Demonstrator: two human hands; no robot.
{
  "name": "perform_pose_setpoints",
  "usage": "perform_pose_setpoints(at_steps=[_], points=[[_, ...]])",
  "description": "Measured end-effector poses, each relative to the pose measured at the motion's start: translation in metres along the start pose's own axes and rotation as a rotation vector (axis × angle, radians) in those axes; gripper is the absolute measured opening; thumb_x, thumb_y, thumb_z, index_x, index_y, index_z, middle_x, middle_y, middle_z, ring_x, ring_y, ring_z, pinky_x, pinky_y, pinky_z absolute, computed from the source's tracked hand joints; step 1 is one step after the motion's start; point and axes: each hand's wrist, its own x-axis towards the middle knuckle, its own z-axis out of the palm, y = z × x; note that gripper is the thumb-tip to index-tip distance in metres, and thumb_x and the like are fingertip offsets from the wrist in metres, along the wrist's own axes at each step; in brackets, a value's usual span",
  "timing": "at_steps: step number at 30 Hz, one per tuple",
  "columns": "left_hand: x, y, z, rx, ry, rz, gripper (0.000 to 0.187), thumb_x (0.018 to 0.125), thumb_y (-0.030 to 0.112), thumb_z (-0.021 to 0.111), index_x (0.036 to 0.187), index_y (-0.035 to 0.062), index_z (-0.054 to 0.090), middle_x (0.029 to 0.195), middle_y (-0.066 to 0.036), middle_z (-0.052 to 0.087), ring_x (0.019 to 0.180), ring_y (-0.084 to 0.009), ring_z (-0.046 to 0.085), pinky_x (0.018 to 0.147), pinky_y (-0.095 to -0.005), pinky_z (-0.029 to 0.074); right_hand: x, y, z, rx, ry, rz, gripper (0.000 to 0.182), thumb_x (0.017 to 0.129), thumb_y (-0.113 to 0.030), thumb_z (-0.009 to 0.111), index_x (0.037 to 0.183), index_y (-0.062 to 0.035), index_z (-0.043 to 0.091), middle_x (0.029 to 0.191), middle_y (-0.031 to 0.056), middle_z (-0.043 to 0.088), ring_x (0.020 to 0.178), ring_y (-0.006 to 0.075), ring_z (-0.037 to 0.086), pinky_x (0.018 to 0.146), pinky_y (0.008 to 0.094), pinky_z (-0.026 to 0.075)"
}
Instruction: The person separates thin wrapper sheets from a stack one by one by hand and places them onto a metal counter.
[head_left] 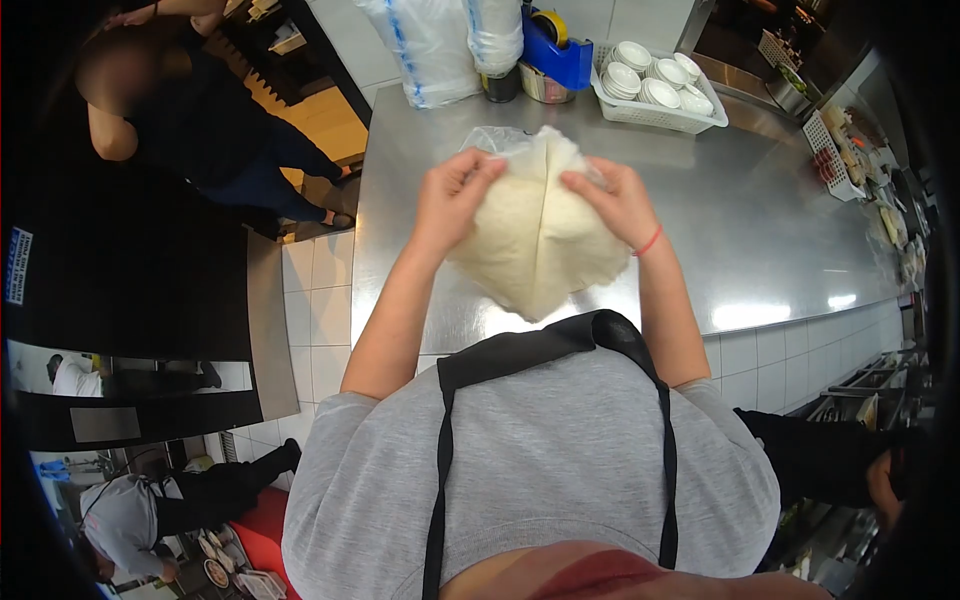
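Both of my hands hold up a soft, pale cream sheet [570, 235] over the steel counter [780, 215]. A dark straight crease runs down its middle, and its lower end narrows to a point. I cannot tell whether it is flatbread, dough or cloth. My left hand [458, 192] pinches its upper left edge, thumb in front. At the upper right edge, my right hand [618, 203] grips with the thumb pressed on the front and the fingers behind. Clear plastic [490, 138] shows behind the sheet, near my left fingers.
Plastic-wrapped stacks [425, 50], a blue tape dispenser [560, 50] and a white basket [690, 122] of small white dishes [632, 55] stand along the counter's back. Food trays [835, 155] line the far right. One person [230, 130] is at upper left, another [125, 515] at lower left.
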Motion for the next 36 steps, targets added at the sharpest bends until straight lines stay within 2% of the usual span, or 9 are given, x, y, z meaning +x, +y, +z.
perform_pose_setpoints(at_steps=[2, 8, 10, 14, 22, 29, 32, 34, 36], points=[[0.0, -0.009, -0.011, 0.002, 0.057, -0.028, 0.018, 0.086, 0.019, 0.059, 0.08, 0.0014, 0.062, 0.067, 0.005, 0.056, 0.062, -0.0012, 0.045, 0.054, -0.018, 0.037, 0.0, -0.005, -0.008, 0.058, 0.022, 0.04, 0.027, 0.084, -0.024, 0.061, 0.098, -0.0008, 0.063, 0.086, 0.0041, 0.065, 0.072, 0.0063, 0.057, 0.065, 0.0213, 0.046], [0.001, -0.021, -0.019, -0.047, 0.171, -0.012, 0.023, 0.086, 0.024, 0.059, 0.079, 0.0021, 0.061, 0.066, 0.006, 0.054, 0.06, -0.0006, 0.043, 0.054, -0.0164, 0.035, 0.001, -0.009, -0.023, -0.091, 0.066, 0.049, 0.027, 0.084, -0.023, 0.061, 0.098, 0.0006, 0.062, 0.083, 0.0033, 0.065, 0.072, 0.0062, 0.057, 0.064, 0.0209, 0.046], [0.003, -0.021, -0.024, -0.159, 0.231, 0.003, 0.024, 0.087, 0.025, 0.059, 0.077, 0.0031, 0.06, 0.067, 0.006, 0.054, 0.061, -0.0006, 0.042, 0.054, -0.0164, 0.035, 0.001, -0.008, -0.031, -0.052, 0.122, 0.017, 0.028, 0.084, -0.023, 0.062, 0.098, 0.0013, 0.062, 0.083, 0.0039, 0.065, 0.071, 0.0066, 0.057, 0.063, 0.0208, 0.046], [0.006, -0.032, -0.047, -0.167, 0.258, -0.001, 0.023, 0.087, 0.025, 0.059, 0.078, 0.0037, 0.06, 0.068, 0.005, 0.055, 0.061, -0.0009, 0.043, 0.055, -0.0164, 0.035, 0.0, -0.007, -0.044, 0.007, 0.161, 0.056, 0.028, 0.084, -0.022, 0.062, 0.098, 0.0016, 0.062, 0.084, 0.0049, 0.065, 0.07, 0.0074, 0.058, 0.063, 0.0211, 0.046], [-0.008, -0.047, -0.106, -0.291, 0.491, -0.066, 0.017, 0.087, 0.019, 0.059, 0.082, 0.0026, 0.06, 0.079, 0.0, 0.061, 0.07, -0.0041, 0.053, 0.064, -0.0186, 0.042, -0.008, 0.032, -0.079, 0.078, 0.248, 0.206, 0.033, 0.082, -0.023, 0.064, 0.101, 0.0037, 0.06, 0.086, 0.0082, 0.065, 0.071, 0.0096, 0.06, 0.064, 0.0227, 0.047], [-0.017, -0.024, -0.159, -0.18, 0.567, 0.039, 0.019, 0.087, 0.021, 0.058, 0.084, 0.0026, 0.06, 0.079, -0.001, 0.061, 0.069, -0.0062, 0.055, 0.063, -0.0201, 0.045, -0.012, 0.142, -0.091, -0.028, 0.241, 0.376, 0.044, 0.077, -0.027, 0.067, 0.105, 0.0064, 0.058, 0.092, 0.0134, 0.064, 0.079, 0.0169, 0.062, 0.071, 0.0265, 0.048], [-0.022, 0.009, -0.178, -0.163, 0.63, 0.076, 0.02, 0.087, 0.022, 0.057, 0.084, 0.0031, 0.06, 0.079, -0.003, 0.062, 0.069, -0.0085, 0.057, 0.063, -0.0213, 0.047, -0.022, 0.18, -0.107, -0.236, 0.301, 0.443, 0.049, 0.076, -0.028, 0.067, 0.107, 0.0081, 0.056, 0.093, 0.016, 0.064, 0.083, 0.02, 0.062, 0.073, 0.0288, 0.048], [-0.019, 0.025, -0.171, -0.08, 0.587, 0.041, 0.021, 0.087, 0.023, 0.057, 0.084, 0.003, 0.061, 0.08, -0.002, 0.061, 0.071, -0.0069, 0.056, 0.062, -0.0196, 0.045, -0.031, 0.189, -0.107, -0.217, 0.361, 0.512, 0.053, 0.075, -0.029, 0.066, 0.11, 0.0091, 0.054, 0.095, 0.0177, 0.063, 0.084, 0.0214, 0.062, 0.075, 0.0297, 0.048], [-0.009, 0.029, -0.139, 0.258, 0.498, -0.047, 0.022, 0.087, 0.024, 0.057, 0.085, 0.0025, 0.061, 0.079, 0.0, 0.06, 0.07, -0.0045, 0.053, 0.062, -0.0174, 0.042, -0.026, 0.184, -0.105, -0.256, 0.295, 0.52, 0.055, 0.076, -0.029, 0.066, 0.112, 0.0092, 0.052, 0.098, 0.0184, 0.062, 0.086, 0.0214, 0.062, 0.076, 0.0296, 0.048]])
